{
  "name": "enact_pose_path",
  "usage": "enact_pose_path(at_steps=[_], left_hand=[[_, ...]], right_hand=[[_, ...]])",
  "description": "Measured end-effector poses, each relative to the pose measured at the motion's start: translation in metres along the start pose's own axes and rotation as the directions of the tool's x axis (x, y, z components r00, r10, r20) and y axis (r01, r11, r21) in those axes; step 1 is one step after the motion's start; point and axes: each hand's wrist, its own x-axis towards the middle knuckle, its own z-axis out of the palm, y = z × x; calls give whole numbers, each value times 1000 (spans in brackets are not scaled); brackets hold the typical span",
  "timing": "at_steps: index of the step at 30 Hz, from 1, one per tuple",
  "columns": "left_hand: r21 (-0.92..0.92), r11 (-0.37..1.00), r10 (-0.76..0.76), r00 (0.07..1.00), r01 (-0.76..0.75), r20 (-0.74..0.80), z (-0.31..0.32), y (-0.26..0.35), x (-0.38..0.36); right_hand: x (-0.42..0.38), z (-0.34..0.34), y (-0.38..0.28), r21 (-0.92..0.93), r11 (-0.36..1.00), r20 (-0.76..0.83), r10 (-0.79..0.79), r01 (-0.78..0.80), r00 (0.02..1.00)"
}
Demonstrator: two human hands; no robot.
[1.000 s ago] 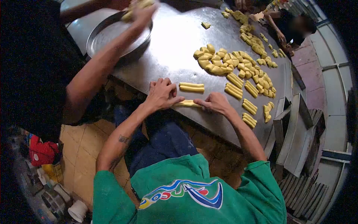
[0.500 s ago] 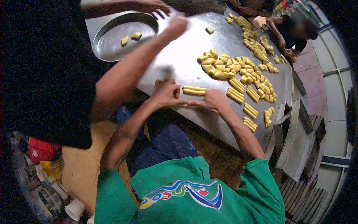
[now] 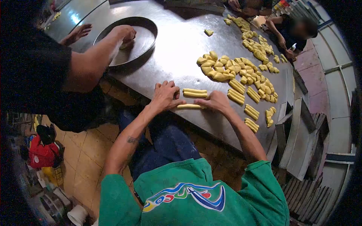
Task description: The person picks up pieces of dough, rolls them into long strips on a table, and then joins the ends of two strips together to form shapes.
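A thin roll of yellow dough [image 3: 190,106] lies along the near edge of the metal table. My left hand [image 3: 165,96] rests at its left end, fingers spread on the tabletop and thumb against the dough. At the right end is my right hand [image 3: 217,102], its thumb stretched out over the roll and its fingers partly hidden from above. Neither hand closes around the dough. Just beyond my thumbs, between the hands, a pair of dough sticks [image 3: 195,92] lie side by side.
Right of my hands are grouped dough sticks [image 3: 236,96] and a big heap of dough pieces [image 3: 220,67]. A co-worker's hand [image 3: 128,34] reaches into a round metal pan [image 3: 151,28] at the left. Metal trays [image 3: 296,139] stand by the right edge; other people work at the far side.
My hands have moved apart, uncovering the dough roll, and my left fingers have spread. The co-worker on the left has drawn back from above the table, one hand now in the pan.
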Motion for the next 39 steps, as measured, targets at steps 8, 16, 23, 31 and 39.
enact_pose_path(at_steps=[8,16,23,31,39], left_hand=[[-13,999,-30,999,30,-25,-1,4,1],[22,1000,-18,989,22,-146,14,8,0],[-355,928,99,993,-113,-59,-4,10,-22],[-455,891,77,982,9,171,-34,18,-16],[-550,830,-221,958,87,-182,8,13,31]], right_hand=[[1,11,15,75,996,-38,52,-49,998],[-11,32,5,-135,986,-297,-136,99,945],[-37,34,9,32,934,-415,-311,355,855],[-42,22,21,475,806,-295,-233,354,927],[22,43,29,635,670,-557,51,385,829]])
